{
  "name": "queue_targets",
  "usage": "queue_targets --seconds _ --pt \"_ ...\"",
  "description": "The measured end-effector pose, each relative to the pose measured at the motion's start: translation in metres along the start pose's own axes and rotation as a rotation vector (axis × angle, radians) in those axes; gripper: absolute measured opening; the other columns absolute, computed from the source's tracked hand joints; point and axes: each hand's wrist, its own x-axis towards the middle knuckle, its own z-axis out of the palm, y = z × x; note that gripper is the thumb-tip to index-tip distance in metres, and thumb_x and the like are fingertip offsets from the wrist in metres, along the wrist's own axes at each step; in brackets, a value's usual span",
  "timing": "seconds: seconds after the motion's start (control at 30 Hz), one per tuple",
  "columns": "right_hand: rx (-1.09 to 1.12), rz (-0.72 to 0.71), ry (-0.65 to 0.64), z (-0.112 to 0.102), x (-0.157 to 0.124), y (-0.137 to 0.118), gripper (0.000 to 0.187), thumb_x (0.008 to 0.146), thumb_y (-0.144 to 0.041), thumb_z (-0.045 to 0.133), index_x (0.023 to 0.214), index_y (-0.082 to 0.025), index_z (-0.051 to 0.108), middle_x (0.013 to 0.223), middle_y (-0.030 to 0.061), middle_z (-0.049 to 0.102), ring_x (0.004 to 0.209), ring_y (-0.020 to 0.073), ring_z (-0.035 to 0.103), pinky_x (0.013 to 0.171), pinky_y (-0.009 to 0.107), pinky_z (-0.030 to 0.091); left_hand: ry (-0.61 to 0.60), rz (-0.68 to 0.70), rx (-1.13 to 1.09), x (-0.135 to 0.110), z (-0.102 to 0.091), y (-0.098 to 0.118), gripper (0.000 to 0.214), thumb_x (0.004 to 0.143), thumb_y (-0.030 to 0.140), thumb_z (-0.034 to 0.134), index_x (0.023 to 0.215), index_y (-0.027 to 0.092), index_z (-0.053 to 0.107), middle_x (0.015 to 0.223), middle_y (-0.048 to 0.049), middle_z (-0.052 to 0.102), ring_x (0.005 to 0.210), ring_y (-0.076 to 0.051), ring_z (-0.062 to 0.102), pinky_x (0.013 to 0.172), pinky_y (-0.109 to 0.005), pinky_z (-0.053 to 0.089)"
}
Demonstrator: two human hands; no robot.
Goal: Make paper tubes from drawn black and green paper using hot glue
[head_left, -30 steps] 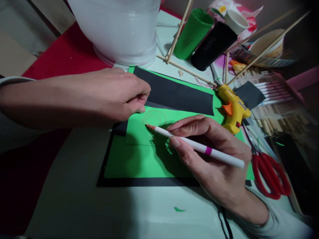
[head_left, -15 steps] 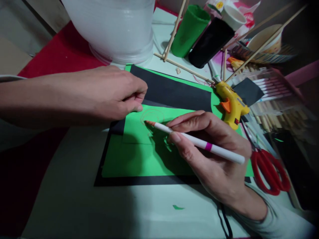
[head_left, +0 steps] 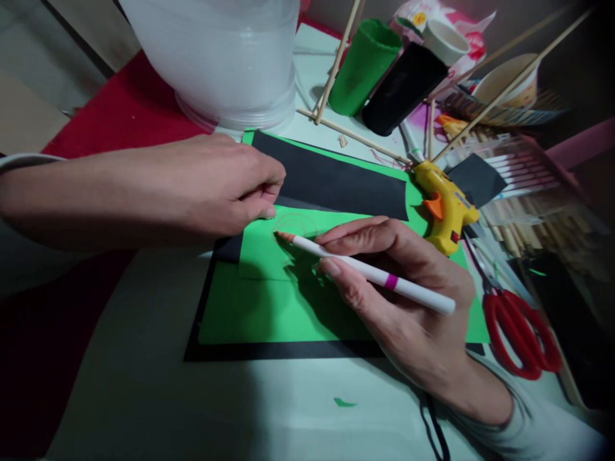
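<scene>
My right hand (head_left: 408,301) grips a white pencil (head_left: 365,269) with a purple band and a sharpened wooden end. Its tip rests on a small green paper piece (head_left: 259,256), at the left of faint round lines drawn there. My left hand (head_left: 240,186) is closed, thumb and fingers together at the top left corner of that piece; the inner fingers are partly hidden. Underneath lie a larger green sheet (head_left: 230,314) and black sheets, one black strip (head_left: 336,173) showing just above the small piece.
A large translucent tub (head_left: 216,57) stands behind my left hand. To the right are a yellow glue gun (head_left: 446,208), red-handled scissors (head_left: 519,333) and a dark phone-like slab (head_left: 567,320). Green (head_left: 365,67) and black (head_left: 403,89) tubes stand at the back by thin wooden sticks.
The pencil tip and my right hand have shifted slightly left over the drawn curve. My left hand stays at the paper's corner.
</scene>
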Motion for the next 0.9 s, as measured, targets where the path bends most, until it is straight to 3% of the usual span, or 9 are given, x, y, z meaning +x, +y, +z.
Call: queue_targets --seconds 0.27,0.57,0.9 --pt "-0.019 -0.018 -0.016 -0.0001 -0.0004 0.0019 0.010 0.089 -0.014 0.078 0.091 -0.020 0.070 0.090 0.0021 0.075 0.086 0.0151 0.071 0.075 0.028 0.060 -0.015 -0.016 -0.010 -0.0018 -0.0038 0.0067 0.027 0.093 0.038 0.048 0.076 0.023 0.062 0.062 0.0009 0.061 0.051 -0.015 0.051 0.052 -0.030 0.027" --pt "-0.018 0.012 0.098 -0.0023 0.0028 0.0041 0.008 0.090 -0.019 0.079 0.091 -0.023 0.072 0.091 0.0035 0.075 0.086 0.0191 0.071 0.073 0.033 0.060 0.010 0.059 -0.023 -0.0041 -0.0010 0.0006 0.027 0.093 0.038 0.047 0.072 0.024 0.056 0.061 0.0004 0.060 0.053 -0.016 0.052 0.052 -0.034 0.027" --pt "-0.064 0.013 0.068 -0.0011 0.0030 0.0065 0.010 0.091 -0.018 0.077 0.087 -0.022 0.069 0.090 0.0023 0.075 0.081 0.0182 0.070 0.068 0.032 0.057 -0.034 -0.009 0.010 0.0004 -0.0073 0.0076 0.024 0.089 0.040 0.047 0.074 0.024 0.056 0.061 0.0005 0.060 0.054 -0.016 0.052 0.055 -0.032 0.028"
